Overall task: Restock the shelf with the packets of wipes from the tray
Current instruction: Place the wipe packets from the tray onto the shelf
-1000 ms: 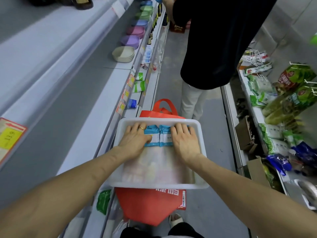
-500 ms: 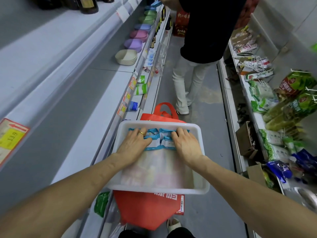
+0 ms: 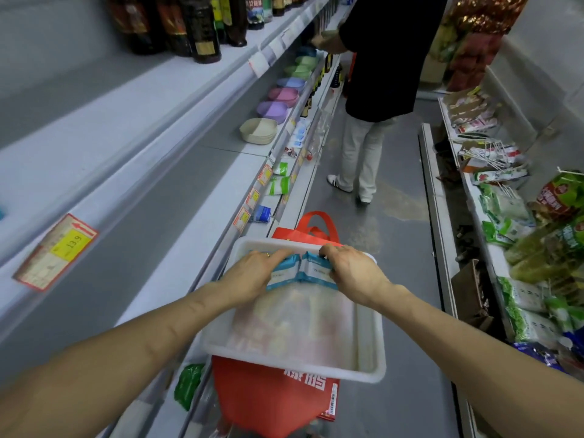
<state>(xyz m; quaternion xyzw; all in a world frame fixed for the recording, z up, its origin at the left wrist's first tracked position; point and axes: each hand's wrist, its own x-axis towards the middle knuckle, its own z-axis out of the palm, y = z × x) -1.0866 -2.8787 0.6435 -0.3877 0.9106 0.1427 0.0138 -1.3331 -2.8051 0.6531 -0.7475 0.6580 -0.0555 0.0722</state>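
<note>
Both hands grip the blue-and-white packets of wipes [image 3: 300, 271] at the far end of the white tray [image 3: 363, 368]: left hand [image 3: 252, 273] one side, right hand [image 3: 354, 273] the other.

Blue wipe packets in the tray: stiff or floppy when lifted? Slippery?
Probably soft: the packets of wipes buckle where they meet as the left hand and right hand press inward. The film wrap looks glossy, so possibly slippery. Likely light: small flat pouches.
</note>
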